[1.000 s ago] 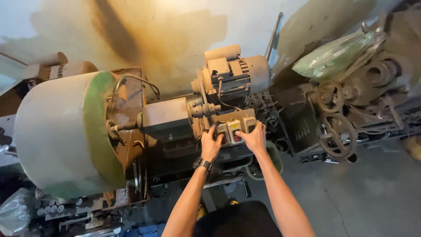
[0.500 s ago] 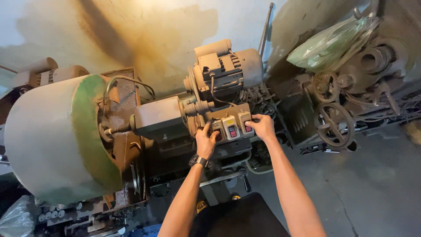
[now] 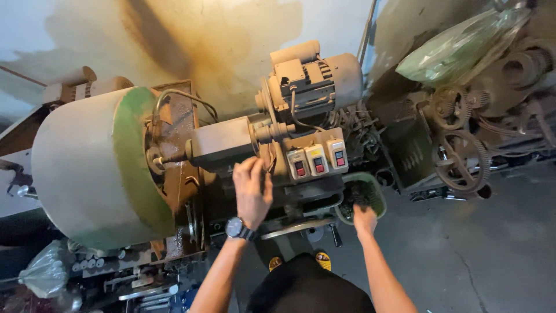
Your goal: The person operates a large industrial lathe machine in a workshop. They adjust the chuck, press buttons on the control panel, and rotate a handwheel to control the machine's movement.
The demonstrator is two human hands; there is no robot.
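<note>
Grey-and-green, the big drum-shaped machine housing (image 3: 92, 168) dwarfs the tan switch box with three red-buttoned switches (image 3: 317, 157). Just beside that box, the left hand (image 3: 253, 191) rests half-curled on the machine body, holding nothing, so a stray knuckle could trip a switch. The right hand (image 3: 365, 219) reaches into the small green basket of dark parts (image 3: 362, 194), its grip hidden, and could snag there.

Whitewashed wall (image 3: 191, 35) fills 10 to 12 o'clock, stained by a broad brown-yellow smear. Grey concrete floor (image 3: 480, 255) at 4 to 5 o'clock, cracked. Rusty gear wheels (image 3: 463, 153) and a plastic-wrapped bundle (image 3: 457, 49) at 2 o'clock. Clear plastic bag (image 3: 43, 272) at 8 o'clock. Flat, dim light.
</note>
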